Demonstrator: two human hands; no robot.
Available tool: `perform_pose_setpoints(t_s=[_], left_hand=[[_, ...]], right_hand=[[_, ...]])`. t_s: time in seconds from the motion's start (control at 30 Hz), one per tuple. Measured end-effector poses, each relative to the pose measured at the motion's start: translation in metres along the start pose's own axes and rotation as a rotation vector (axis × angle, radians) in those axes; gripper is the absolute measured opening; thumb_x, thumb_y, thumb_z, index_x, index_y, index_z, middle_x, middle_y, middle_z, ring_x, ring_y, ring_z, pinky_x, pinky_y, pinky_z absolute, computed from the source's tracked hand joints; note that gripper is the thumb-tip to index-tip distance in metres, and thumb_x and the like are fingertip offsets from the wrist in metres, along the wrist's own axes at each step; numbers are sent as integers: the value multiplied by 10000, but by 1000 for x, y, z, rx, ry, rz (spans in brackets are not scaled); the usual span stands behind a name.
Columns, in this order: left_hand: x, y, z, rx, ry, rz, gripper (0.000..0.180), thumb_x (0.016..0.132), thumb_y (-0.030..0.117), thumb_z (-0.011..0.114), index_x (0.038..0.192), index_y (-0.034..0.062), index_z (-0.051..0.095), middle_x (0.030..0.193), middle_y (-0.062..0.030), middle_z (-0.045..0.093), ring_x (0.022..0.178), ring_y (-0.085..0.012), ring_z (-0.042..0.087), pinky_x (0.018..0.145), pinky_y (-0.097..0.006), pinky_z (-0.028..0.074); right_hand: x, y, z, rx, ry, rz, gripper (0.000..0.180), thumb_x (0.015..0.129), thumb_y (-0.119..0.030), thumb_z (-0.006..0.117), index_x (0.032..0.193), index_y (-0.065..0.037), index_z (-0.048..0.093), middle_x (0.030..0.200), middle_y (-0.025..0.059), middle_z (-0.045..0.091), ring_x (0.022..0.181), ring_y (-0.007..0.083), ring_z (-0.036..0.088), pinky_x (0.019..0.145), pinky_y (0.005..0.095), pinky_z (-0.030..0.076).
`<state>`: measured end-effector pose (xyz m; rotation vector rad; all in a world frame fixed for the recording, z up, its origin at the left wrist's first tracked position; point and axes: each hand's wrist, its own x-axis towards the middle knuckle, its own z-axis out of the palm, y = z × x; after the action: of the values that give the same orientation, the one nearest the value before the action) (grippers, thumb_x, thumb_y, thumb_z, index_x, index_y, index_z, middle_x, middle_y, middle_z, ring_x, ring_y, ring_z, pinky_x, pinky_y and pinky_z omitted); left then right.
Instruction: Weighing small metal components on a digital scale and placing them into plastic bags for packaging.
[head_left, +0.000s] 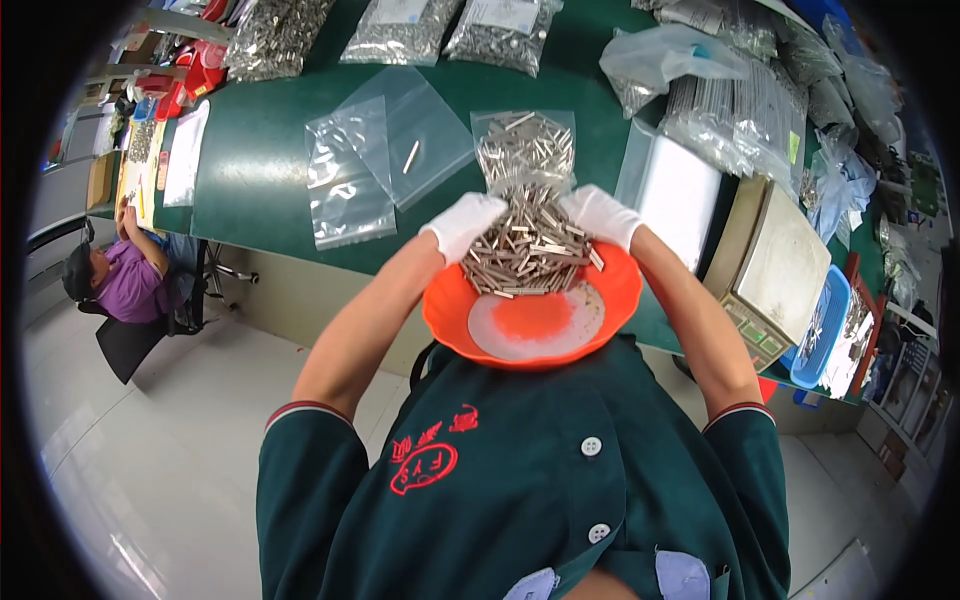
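Small metal pins (535, 240) are heaped in the far half of an orange bowl (440, 318) with a wavy rim, close against my body. A clear plastic bag (525, 145) of the same pins lies beyond the bowl, its mouth toward it, and pins run from bag to bowl in one mass. My left hand (468, 225), in a white glove, is closed at the left side of the bag's mouth. On the opposite side my gloved right hand (602, 215) is closed at the bag's edge. Fingertips of both hands are partly hidden. The bowl's near inside shows a pale, worn patch.
Flat clear bags (350, 170) lie left on the green table (260, 150), one with a single pin. Filled bags (400, 30) line the far side. Right are a scale (785, 265), stacked bags (735, 110) and a blue basket (825, 330). Another person (135, 260) sits far left.
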<state>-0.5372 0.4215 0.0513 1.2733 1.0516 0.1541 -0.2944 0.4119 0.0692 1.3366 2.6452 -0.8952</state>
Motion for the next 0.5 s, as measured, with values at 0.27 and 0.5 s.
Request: perform_pose_setpoints(t_s=[0.27, 0.5], left_hand=[[-10, 20, -8, 561, -58, 297, 211, 850, 146, 424, 852, -1, 575, 814, -115, 597, 751, -158, 571, 701, -281, 452], [-2, 10, -10, 108, -116, 14, 248, 897, 157, 408, 931, -12, 587, 950, -72, 608, 872, -131, 561, 781, -256, 436]], right_hand=[[-5, 7, 6, 203, 7, 79, 313, 885, -230, 350, 994, -25, 560, 723, 243, 566, 697, 419, 549, 624, 474, 421], [-12, -1, -6, 361, 3, 210, 273, 855, -214, 438, 845, 20, 579, 699, 222, 575, 740, 406, 573, 677, 413, 454]])
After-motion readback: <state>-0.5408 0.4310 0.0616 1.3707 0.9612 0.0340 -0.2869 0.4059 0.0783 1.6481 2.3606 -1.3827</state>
